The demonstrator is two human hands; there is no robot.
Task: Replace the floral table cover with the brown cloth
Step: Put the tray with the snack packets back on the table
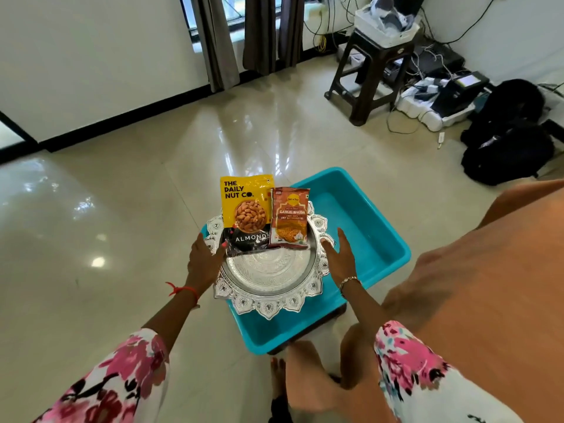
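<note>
Nearest, right: plain orange-brown cloth (488, 285), spread over a raised surface that ran from the near right corner toward the far right. Two white sleeves with pink flower print (122, 377) reached out from the near edge.

Centre: turquoise rectangular plastic tub (381, 239), set on a dark stand (323, 319). Round embossed silver tray with scalloped rim (268, 270) was held over the tub's near left part.
- Left hand (203, 261): grasped the tray's left rim, thumb on top.
- Right hand (340, 254): fingers straight, laid against the right rim.

On the tray's far half: yellow-and-black almond pouch (245, 209) at left, orange garlic snack packet (290, 218) touching its right side.

Far right: dark brown plastic stool (366, 77), black bags (512, 132) on the glossy cream floor tiles (122, 193).
</note>
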